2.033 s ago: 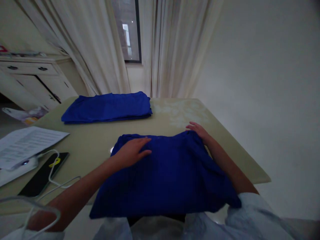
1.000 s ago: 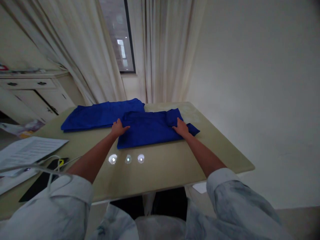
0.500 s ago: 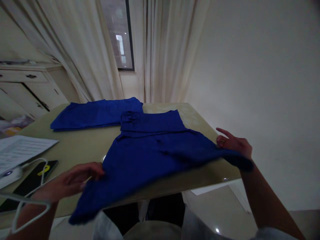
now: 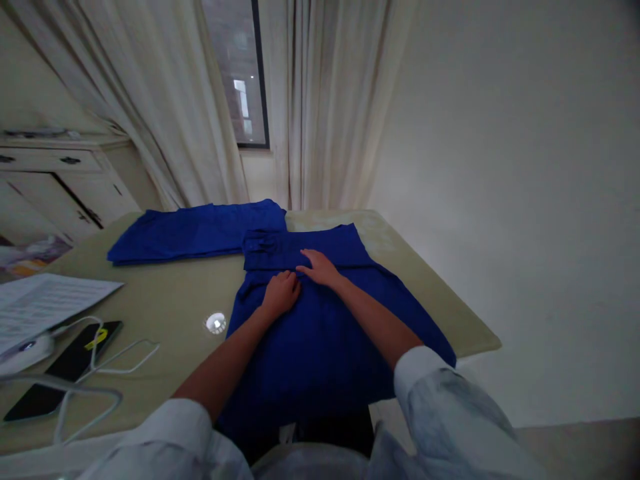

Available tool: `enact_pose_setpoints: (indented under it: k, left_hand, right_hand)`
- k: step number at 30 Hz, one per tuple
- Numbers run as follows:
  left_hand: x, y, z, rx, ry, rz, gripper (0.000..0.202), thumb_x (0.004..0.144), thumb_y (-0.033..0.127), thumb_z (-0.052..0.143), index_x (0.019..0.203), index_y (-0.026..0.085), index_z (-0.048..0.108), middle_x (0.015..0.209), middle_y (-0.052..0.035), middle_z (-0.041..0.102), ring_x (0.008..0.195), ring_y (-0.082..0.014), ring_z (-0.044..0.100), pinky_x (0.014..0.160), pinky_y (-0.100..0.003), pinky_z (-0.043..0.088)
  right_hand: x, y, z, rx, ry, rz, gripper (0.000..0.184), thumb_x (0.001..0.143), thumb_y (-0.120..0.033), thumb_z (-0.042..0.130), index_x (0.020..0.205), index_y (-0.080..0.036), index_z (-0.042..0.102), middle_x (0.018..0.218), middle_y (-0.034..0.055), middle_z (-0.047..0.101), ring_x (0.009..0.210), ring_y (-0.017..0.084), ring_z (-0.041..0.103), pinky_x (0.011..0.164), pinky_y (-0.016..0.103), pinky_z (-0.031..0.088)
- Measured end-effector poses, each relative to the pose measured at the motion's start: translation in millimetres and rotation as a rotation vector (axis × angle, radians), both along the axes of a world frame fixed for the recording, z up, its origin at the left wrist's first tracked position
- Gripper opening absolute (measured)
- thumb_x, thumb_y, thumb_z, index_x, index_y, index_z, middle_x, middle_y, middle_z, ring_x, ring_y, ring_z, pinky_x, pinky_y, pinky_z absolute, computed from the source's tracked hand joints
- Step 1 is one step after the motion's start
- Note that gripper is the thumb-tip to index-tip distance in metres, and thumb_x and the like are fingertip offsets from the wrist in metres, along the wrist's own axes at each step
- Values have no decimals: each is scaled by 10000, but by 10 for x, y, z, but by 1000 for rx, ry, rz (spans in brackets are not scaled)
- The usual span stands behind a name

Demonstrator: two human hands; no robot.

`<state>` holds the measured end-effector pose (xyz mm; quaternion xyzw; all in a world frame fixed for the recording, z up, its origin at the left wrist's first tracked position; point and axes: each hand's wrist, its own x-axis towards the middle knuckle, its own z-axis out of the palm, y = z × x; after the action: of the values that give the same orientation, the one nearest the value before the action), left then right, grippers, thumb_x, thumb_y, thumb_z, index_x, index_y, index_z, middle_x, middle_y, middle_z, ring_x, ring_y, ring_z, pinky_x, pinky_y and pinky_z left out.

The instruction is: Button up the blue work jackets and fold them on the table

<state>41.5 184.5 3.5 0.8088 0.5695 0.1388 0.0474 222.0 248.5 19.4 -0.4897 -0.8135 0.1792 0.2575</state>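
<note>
A dark blue garment [image 4: 320, 340] is spread over the near part of the table, its lower end hanging past the front edge. The far part is folded over into a flat band, with gathered cloth at its left corner. On the cloth just below this band rests my left hand [image 4: 283, 292], palm down, fingers slightly bent. My right hand [image 4: 320, 268] lies on the band's lower edge, thumb and fingers apart. Neither hand grips the fabric. Behind and to the left lies a folded blue garment [image 4: 200, 232].
The pale table [image 4: 175, 293] also bears printed sheets [image 4: 50, 303], a black phone-like slab [image 4: 60, 373], a white device [image 4: 30, 353] and looped white cables [image 4: 95, 393] at the left. A white wall [image 4: 510, 200] stands at the right. Curtains [image 4: 340, 100] hang behind.
Both hands have let go of the garment's near corners and moved inward and forward onto its middle. The raised near end has dropped down over the table edge.
</note>
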Motion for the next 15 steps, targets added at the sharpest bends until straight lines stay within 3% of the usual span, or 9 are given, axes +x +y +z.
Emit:
enact_pose_setpoints:
  k: [4,7,10,13,15]
  left_hand:
    - [-21,-2,-118,21,39,-12,243,1037,280,426,1037,181,648,1099,-156,694,1042,-287,657,925,-412,487]
    - [-131,-5,-135,13,-3,-20,228,1039,291,431,922,215,612,1003,-120,681,974,-259,656,891,-385,486]
    - [-160,-24,-129,20,-5,-24,246,1047,306,408,893,228,584,952,-110,668,948,-260,660,875,-389,486]
    - [-126,-51,-105,20,29,-11,246,1058,314,386,935,227,580,979,-113,669,987,-267,668,891,-394,487]
    - [-79,-47,-81,14,50,20,226,1057,310,389,1008,217,589,1028,-120,669,990,-266,677,864,-386,494]
  right_hand:
    - [-541,123,-177,15,-167,-99,249,999,-282,582,1073,-163,788,1298,173,716,1260,333,614,1087,480,491]
    - [-462,206,-71,70,-140,-170,252,1000,-211,530,981,-191,781,1151,134,758,1136,279,665,1025,396,527]
    - [172,256,265,188,-90,-432,346,1059,-291,419,1103,-221,755,1122,121,754,1135,266,663,1041,386,523]
    - [1216,120,609,292,-69,-751,458,1071,-366,314,1269,-203,694,1098,177,735,1161,334,650,1019,486,540]
    - [1886,-89,694,339,-84,-880,467,1042,-344,325,1355,-197,639,1137,210,708,1155,390,658,924,547,577]
